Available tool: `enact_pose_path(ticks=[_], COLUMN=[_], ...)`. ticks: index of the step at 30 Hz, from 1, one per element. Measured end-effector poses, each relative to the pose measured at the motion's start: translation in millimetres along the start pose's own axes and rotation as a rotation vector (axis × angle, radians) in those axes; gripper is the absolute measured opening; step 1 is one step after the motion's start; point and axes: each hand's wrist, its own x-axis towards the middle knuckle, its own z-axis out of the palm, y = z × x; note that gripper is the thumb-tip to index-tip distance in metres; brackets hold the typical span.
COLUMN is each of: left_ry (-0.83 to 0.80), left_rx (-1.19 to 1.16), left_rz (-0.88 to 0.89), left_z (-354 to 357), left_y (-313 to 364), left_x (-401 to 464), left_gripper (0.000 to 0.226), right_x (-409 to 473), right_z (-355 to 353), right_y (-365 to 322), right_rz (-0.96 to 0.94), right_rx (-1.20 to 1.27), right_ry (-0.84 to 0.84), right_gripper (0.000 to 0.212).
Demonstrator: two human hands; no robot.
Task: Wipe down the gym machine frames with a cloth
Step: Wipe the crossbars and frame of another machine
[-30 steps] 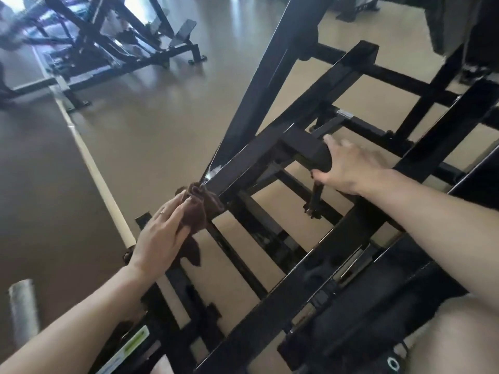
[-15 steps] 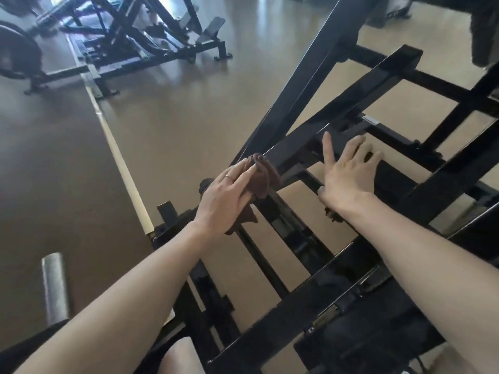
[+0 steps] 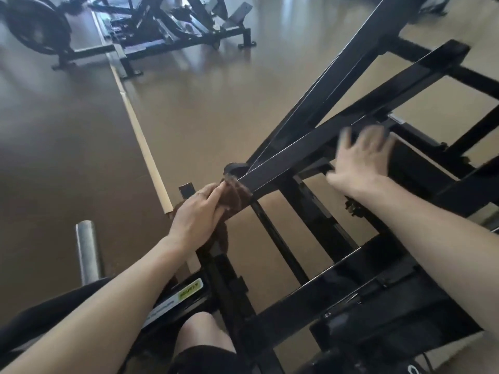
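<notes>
The left hand (image 3: 198,213) grips a brown cloth (image 3: 232,195), fingers curled over it and pressing it against the lower end of a slanted black bar (image 3: 324,141) of the frame (image 3: 310,290), a little below and left of the picture's centre. The bar runs from the cloth up toward 1 o'clock, and a second, steeper bar (image 3: 343,66) climbs beside it the same way. A tail of cloth hangs down under the palm toward 6 o'clock. The right hand (image 3: 360,160), at 3 o'clock from the cloth and well apart from it, is spread with straight fingers and holds nothing; it is blurred, and whether it touches the black frame part behind it cannot be told. Both bare forearms reach in from the bottom edge. At 6 o'clock a bare knee (image 3: 201,334) shows, with a green-and-white label (image 3: 189,288) on the frame just above it. At 8 o'clock a short grey roller (image 3: 87,252) stands out. A pale strip (image 3: 140,139) crosses the brown floor (image 3: 62,147) toward 11 o'clock, where another black machine (image 3: 162,31) sits.
</notes>
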Motion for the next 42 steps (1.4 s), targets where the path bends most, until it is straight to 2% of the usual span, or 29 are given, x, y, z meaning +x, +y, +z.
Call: enact_pose_path(ticks=[2, 3, 5, 8, 11, 17, 26, 32, 37, 42], left_ry=[-0.004, 0.002, 0.020, -0.004, 0.001, 0.015, 0.088, 0.130, 0.070, 0.138], left_rx=[-0.027, -0.034, -0.064, -0.128, -0.127, -0.064, -0.105, -0.250, -0.287, -0.092], left_rz=[0.003, 0.005, 0.010, -0.005, -0.035, -0.102, -0.155, -0.227, -0.290, -0.243], left_z=[4.4, 7.7, 8.6, 5.9, 5.3, -2.0, -0.5, -10.8, -15.8, -14.0], left_y=[13.8, 18.3, 18.0, 4.6, -2.1, -21.4, -8.3, -8.9, -7.8, 13.6], left_x=[17.1, 21.4, 23.4, 17.1, 11.0, -20.4, -38.7, -99.6, -150.2, -170.8], left_gripper=[0.050, 0.050, 0.049, 0.047, 0.045, 0.043, 0.039, 0.028, 0.023, 0.027], right_x=[-7.9, -14.8, -26.6, -27.4, -23.5, -21.9, -16.8, -17.2, -17.8, -11.7], right_z=[-7.6, -6.9, 3.5, 30.6, 33.9, 35.7, 43.9, 40.8, 36.1, 36.7], right_y=[-47.7, -74.0, -113.7, -126.3, -124.2, -126.4, -127.4, -127.4, -127.6, -129.6], right_rz=[-0.339, -0.472, -0.565, -0.535, -0.554, -0.523, -0.532, -0.532, -0.521, -0.531], right_rx=[0.194, 0.308, 0.382, 0.314, 0.324, 0.307, 0.246, 0.225, 0.218, 0.185], right_ry=[0.107, 0.088, -0.023, 0.054, 0.008, 0.031, 0.062, 0.050, -0.006, -0.037], right_gripper=[0.076, 0.066, 0.058, 0.059, 0.058, 0.057, 0.055, 0.056, 0.055, 0.058])
